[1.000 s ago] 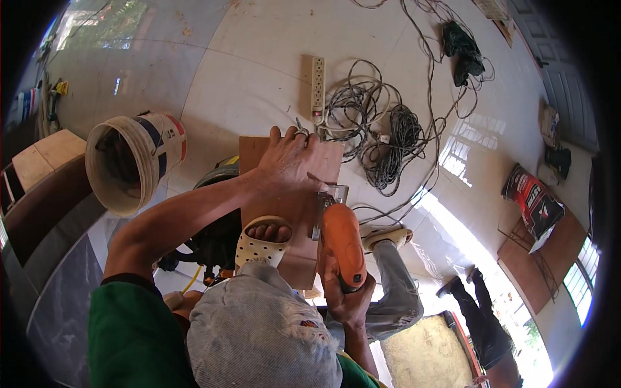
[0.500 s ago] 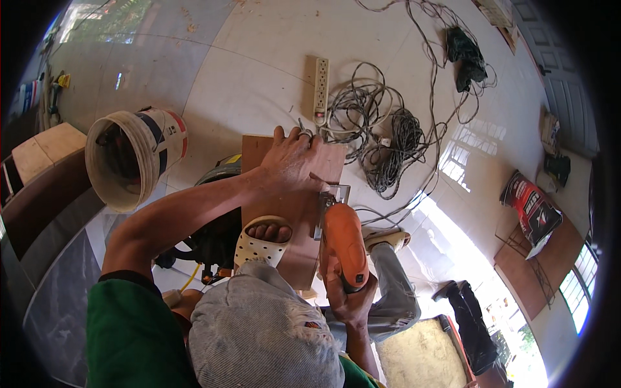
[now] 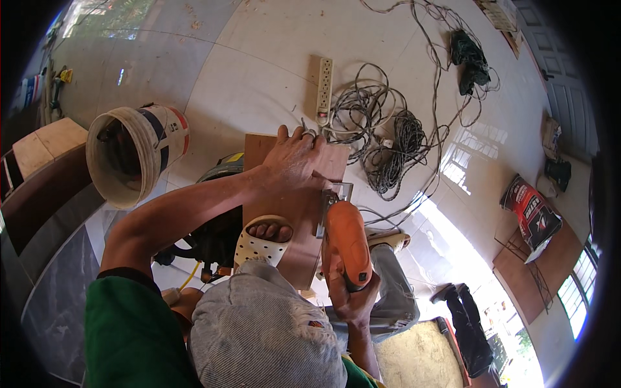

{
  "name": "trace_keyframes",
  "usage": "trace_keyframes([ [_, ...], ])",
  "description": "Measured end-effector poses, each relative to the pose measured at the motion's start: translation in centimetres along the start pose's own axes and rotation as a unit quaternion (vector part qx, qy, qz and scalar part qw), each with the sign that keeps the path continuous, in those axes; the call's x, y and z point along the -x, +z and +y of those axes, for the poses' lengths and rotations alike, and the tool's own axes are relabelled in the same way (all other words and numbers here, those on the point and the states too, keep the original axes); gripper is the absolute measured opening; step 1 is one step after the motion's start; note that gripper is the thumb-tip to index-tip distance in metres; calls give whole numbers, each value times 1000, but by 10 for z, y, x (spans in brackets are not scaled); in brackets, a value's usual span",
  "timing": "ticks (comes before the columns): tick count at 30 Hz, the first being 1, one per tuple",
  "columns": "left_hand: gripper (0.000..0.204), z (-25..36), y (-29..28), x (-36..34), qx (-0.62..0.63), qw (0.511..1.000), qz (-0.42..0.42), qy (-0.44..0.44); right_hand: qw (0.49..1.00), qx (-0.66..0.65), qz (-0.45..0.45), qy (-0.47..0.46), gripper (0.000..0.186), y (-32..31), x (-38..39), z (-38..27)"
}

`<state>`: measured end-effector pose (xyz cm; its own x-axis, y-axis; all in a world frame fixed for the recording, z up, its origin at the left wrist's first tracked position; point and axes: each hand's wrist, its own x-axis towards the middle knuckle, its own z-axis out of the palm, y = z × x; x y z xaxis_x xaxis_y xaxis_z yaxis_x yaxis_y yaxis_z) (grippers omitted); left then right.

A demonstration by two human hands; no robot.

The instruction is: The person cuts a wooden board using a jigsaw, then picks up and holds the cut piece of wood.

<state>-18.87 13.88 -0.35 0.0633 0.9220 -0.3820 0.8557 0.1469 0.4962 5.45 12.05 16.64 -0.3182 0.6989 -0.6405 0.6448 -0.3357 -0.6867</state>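
Note:
An orange jigsaw [image 3: 348,238] is in my right hand [image 3: 352,296], whose fingers wrap round its rear body. The jigsaw's metal base plate [image 3: 337,193] rests at the right edge of a reddish-brown wooden board [image 3: 303,249]. On the board's far end presses my left hand [image 3: 294,157], fingers bent over the far edge. A thin dark piece, too small to name, sticks up by those fingers. My foot in a cream clog with dark dots [image 3: 264,242] stands on the board. The blade is hidden.
Beyond the board lie a power strip [image 3: 325,90] and coiled grey cables [image 3: 394,149] on the tiled floor. A white bucket [image 3: 145,152] tips toward me at the left, near a dark machine [image 3: 217,223]. A black-and-red bag [image 3: 532,216] lies at the right.
The whole view has shifted very slightly. Both hands, the jigsaw and the board keep nearly the same places relative to one another.

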Motion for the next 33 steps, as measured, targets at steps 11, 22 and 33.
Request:
trace_keyframes([
  [11,102,-4,7,-1,-4,1000,13,8,1000,-3,-7,10,35,0,-1,-1],
  [22,99,-5,10,-1,-6,1000,25,11,1000,8,1,-17,33,0,-3,-5],
  [33,98,-5,11,-2,-8,999,34,10,1000,3,8,-13,33,0,-4,-5],
])
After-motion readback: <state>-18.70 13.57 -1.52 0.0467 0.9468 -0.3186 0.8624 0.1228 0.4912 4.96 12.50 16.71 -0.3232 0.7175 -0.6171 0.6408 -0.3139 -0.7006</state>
